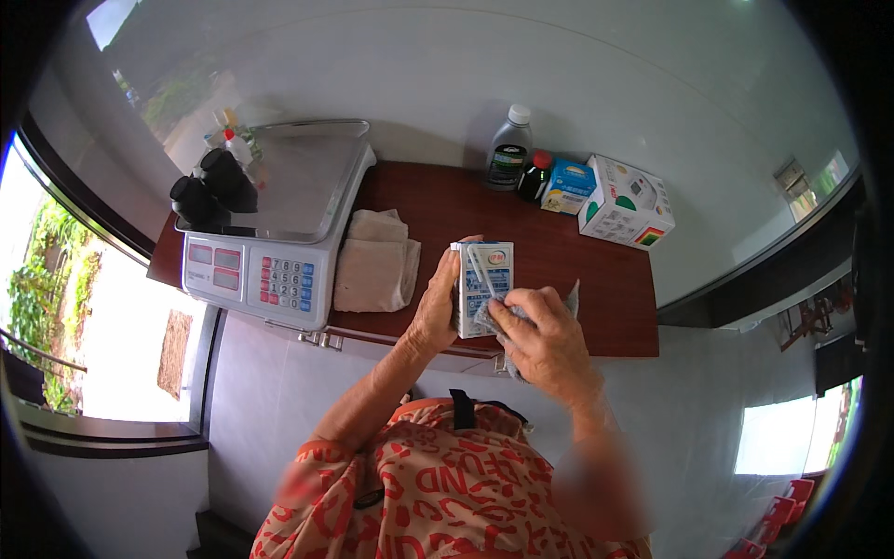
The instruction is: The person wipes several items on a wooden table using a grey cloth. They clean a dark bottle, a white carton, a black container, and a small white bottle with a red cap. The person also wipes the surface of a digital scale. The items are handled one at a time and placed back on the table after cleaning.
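Note:
My left hand grips a small white and blue drink carton by its left side. A wrapped straw lies slantwise along the carton's printed face. With bent fingers, my right hand presses a bunched grey cloth against the lower right of that face. Part of the cloth hangs below the hand, and another corner sticks out past the knuckles. The carton is held over the front of a reddish-brown wooden cabinet top. Left of it lies a folded beige cloth.
A digital weighing scale stands at the left, with two black-capped containers on its tray. Along the wall are a grey bottle, a red-capped dark bottle, a blue box and a white box.

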{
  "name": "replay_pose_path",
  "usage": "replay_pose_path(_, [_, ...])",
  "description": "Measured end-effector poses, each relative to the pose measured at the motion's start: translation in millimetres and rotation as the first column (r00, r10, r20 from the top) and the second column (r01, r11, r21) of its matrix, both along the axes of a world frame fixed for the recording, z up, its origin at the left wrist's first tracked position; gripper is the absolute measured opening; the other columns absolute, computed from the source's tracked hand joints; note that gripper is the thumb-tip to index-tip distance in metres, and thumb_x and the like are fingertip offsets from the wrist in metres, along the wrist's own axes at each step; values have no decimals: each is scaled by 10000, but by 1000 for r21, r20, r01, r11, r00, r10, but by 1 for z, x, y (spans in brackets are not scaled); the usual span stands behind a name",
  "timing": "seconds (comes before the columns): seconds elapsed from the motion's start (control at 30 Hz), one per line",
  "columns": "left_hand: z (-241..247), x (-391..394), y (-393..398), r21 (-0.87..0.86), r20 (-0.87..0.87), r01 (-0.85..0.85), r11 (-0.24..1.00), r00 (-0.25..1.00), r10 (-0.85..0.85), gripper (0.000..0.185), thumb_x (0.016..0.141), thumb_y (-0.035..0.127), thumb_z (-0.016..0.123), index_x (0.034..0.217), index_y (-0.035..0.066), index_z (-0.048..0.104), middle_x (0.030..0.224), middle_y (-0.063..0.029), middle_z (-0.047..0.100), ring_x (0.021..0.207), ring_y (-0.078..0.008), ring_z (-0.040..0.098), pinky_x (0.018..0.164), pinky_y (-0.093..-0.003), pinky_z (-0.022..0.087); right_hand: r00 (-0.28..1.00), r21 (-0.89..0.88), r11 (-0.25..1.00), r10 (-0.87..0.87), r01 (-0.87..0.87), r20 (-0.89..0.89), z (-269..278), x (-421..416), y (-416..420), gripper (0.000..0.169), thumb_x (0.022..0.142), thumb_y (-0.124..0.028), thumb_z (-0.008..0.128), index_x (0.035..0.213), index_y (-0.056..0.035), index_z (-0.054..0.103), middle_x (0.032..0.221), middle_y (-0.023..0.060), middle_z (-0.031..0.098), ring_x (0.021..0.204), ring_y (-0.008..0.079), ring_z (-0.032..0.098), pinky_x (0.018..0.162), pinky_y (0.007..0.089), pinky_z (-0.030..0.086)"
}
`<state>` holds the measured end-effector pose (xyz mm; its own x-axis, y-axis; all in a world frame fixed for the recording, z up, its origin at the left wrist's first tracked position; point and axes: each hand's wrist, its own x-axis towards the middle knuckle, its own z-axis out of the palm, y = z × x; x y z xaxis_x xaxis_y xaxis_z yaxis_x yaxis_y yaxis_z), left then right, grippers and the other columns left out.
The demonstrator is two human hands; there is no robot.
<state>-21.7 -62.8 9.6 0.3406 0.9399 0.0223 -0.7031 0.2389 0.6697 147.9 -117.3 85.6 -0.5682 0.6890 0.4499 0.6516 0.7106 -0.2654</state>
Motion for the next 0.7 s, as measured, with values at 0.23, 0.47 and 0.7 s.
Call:
replay_pose_path(0.23, [-6,-39,3,817,-546,132,562,493,678,441,972,321,413,1351,99,385,1261,-110,512,1131,-234,531,958,-349,444,980,248,954,-135,168,-145,4,-75,40,507,669,-96,759,1158,-83,626,1176,69,483,998,275,493,819,388,481])
replay_pose_path(0.47, [26,-44,9,-15,0,-14,1000,1000,14,526,1005,464,253,1375,99,331,1228,-129,509,1098,-231,550,937,-367,475,988,87,985,-147,150,-46,-10,-78,4,541,698,-48,730,1221,-47,593,1267,55,450,1035,288,465,855,397,488])
replay_pose_path(0.7, [21,-38,10,-4,79,38,999,996,-37,491,1011,416,299,1365,80,352,1199,-111,501,1082,-233,550,925,-357,479,987,173,974,-132,146,-92,-13,-72,7,482,660,-4,734,1131,-31,635,1173,43,502,963,252,495,771,352,519])
